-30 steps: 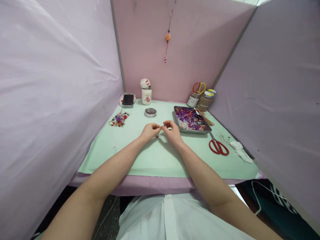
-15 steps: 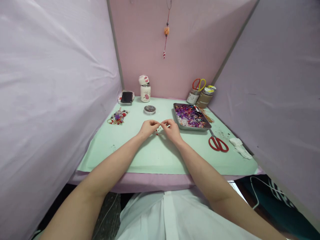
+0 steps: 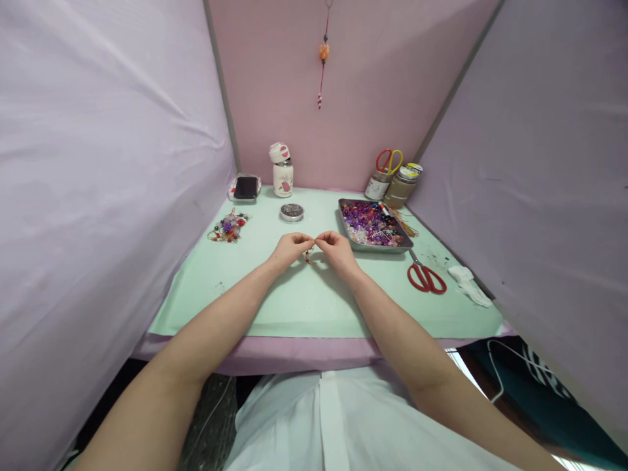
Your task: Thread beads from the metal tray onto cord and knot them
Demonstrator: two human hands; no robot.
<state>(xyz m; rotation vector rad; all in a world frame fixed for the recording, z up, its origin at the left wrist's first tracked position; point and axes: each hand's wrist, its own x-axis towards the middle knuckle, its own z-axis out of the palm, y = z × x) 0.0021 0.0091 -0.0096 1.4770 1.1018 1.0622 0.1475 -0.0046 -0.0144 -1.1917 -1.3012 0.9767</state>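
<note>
My left hand point(image 3: 293, 249) and my right hand point(image 3: 336, 250) meet fingertip to fingertip above the middle of the pale green mat point(image 3: 314, 311). Both are closed in a pinch. A small beaded string point(image 3: 307, 256) with red beads hangs just below the left fingertips, and its upper end runs up between the two pinches. The cord itself is too thin to follow. Right of my right hand stands a metal tray point(image 3: 377, 249) full of purple, clear and dark beads. Beyond my left hand is a small round tin point(image 3: 292, 212) with dark contents.
A pile of beaded strings point(image 3: 229, 227) lies at left, near a phone point(image 3: 246, 188) and a white bottle point(image 3: 283, 178). Red-handled scissors point(image 3: 426, 278) and a white cloth point(image 3: 470, 286) lie at right. Behind the tray stand two jars point(image 3: 377, 186), one holding scissors. Fabric walls enclose both sides.
My fingertips remain together, with the right fingers now drawn closer into their pinch. The whole view has shifted slightly. The objects on the mat keep their places.
</note>
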